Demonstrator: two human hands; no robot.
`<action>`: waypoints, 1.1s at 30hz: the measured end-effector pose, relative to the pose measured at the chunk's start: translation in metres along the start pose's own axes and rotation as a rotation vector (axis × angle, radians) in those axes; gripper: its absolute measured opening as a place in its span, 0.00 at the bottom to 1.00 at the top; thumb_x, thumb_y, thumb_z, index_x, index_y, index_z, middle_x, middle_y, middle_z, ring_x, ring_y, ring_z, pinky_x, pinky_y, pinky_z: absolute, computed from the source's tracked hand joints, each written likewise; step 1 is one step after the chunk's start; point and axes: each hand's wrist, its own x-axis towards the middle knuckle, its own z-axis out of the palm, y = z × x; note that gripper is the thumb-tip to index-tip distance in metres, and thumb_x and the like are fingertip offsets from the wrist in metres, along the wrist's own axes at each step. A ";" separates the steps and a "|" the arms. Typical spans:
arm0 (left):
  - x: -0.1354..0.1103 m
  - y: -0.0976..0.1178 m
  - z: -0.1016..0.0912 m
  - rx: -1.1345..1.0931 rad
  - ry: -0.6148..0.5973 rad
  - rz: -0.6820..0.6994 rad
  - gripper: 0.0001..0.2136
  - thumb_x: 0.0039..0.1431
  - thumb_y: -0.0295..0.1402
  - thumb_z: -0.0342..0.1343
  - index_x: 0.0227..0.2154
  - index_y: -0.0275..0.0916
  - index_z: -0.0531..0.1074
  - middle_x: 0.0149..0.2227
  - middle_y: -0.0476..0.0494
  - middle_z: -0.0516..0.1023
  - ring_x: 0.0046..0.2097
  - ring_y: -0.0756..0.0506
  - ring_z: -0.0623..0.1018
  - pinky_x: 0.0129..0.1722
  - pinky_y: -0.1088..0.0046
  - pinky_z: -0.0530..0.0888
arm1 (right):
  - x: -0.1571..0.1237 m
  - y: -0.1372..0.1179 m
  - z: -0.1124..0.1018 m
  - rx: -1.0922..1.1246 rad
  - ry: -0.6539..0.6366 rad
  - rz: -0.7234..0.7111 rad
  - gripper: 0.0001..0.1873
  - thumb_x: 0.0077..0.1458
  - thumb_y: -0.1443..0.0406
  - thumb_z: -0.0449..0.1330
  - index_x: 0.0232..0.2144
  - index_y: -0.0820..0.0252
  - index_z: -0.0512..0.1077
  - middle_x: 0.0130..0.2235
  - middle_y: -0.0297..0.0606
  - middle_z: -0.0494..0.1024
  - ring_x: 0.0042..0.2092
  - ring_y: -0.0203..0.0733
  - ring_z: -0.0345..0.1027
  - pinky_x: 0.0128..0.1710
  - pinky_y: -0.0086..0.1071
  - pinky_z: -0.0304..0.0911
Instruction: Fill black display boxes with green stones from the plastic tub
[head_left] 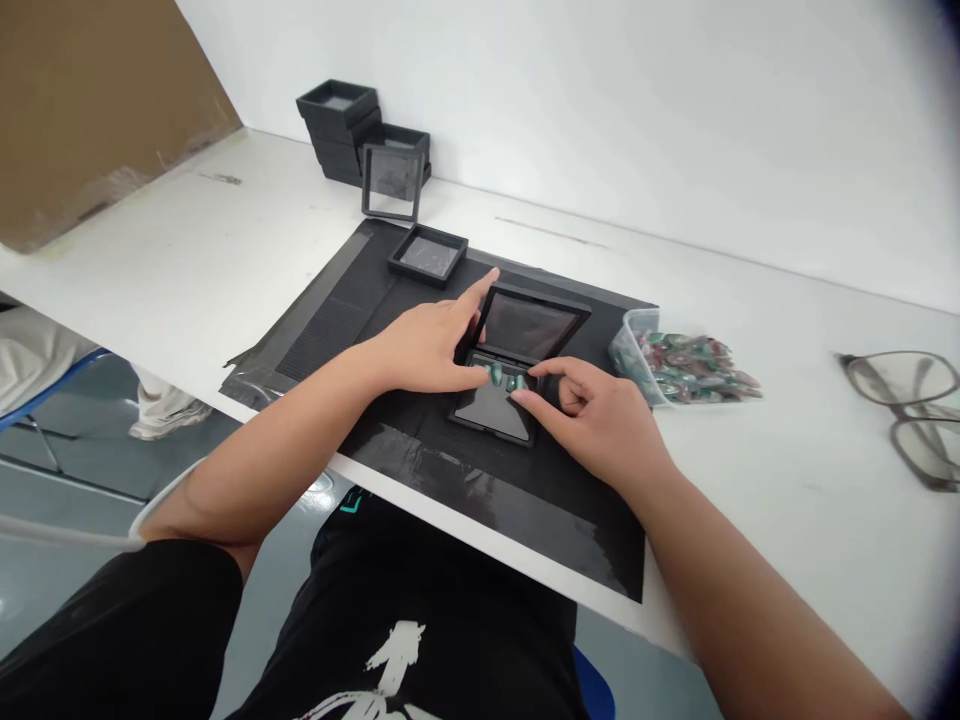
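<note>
A small black hinged display case (517, 362) lies open on a black mat (390, 440), its lid tilted up. A few green stones (504, 376) rest on the lower half near the hinge. My left hand (427, 345) holds the case's left side, index finger stretched along the lid edge and thumb by the stones. My right hand (592, 410) rests at the case's right side, index finger and thumb touching the lower half beside the stones, the other fingers curled.
A clear plastic tub (630, 345) lies tipped to the right of the case, with several green and reddish stones (694, 365) spilling from it. More black cases (341, 125) are stacked at the back, one open case (427, 255) nearer. Eyeglasses (911, 410) lie far right. A cardboard sheet (90, 100) is top left.
</note>
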 end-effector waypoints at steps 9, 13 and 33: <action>0.000 0.001 -0.003 -0.056 0.058 0.072 0.16 0.56 0.32 0.50 0.47 0.41 0.71 0.45 0.49 0.81 0.47 0.43 0.79 0.49 0.65 0.73 | -0.001 -0.002 0.002 -0.087 0.050 0.037 0.20 0.54 0.47 0.62 0.26 0.55 0.66 0.18 0.25 0.58 0.21 0.34 0.53 0.23 0.30 0.48; -0.001 0.001 -0.004 -0.106 -0.004 0.042 0.18 0.55 0.29 0.48 0.48 0.42 0.71 0.47 0.50 0.81 0.49 0.44 0.79 0.53 0.65 0.72 | 0.001 -0.005 0.003 -0.129 0.036 0.064 0.21 0.53 0.46 0.62 0.25 0.54 0.66 0.18 0.26 0.60 0.21 0.34 0.55 0.23 0.30 0.48; -0.001 0.004 -0.005 -0.205 0.495 0.069 0.14 0.57 0.33 0.51 0.44 0.39 0.75 0.44 0.45 0.80 0.49 0.45 0.78 0.56 0.64 0.73 | -0.003 0.000 -0.002 0.113 0.254 0.010 0.16 0.58 0.53 0.62 0.25 0.55 0.66 0.19 0.26 0.59 0.22 0.33 0.52 0.25 0.30 0.53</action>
